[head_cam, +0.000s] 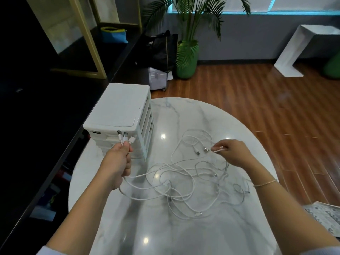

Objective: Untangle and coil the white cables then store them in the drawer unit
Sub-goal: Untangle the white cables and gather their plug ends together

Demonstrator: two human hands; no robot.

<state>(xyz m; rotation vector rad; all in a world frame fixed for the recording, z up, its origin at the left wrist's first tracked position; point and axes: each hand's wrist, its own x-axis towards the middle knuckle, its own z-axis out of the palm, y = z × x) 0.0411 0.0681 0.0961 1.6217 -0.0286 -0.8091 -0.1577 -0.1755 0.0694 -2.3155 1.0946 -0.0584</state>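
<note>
Now your left hand grips three plug ends by the drawer unit at the table's left edge — your right hand pinches another; tangled cables lie mid-table.

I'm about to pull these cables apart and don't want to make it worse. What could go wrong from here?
1. The left hand grips three plug ends together while the white cables still cross in loops on the marble table; pulling hard may tighten the knots.
2. The right hand pinches only one cable near its plug, so it could slip free.
3. The drawer unit stands close by the left hand and might get bumped.
</note>
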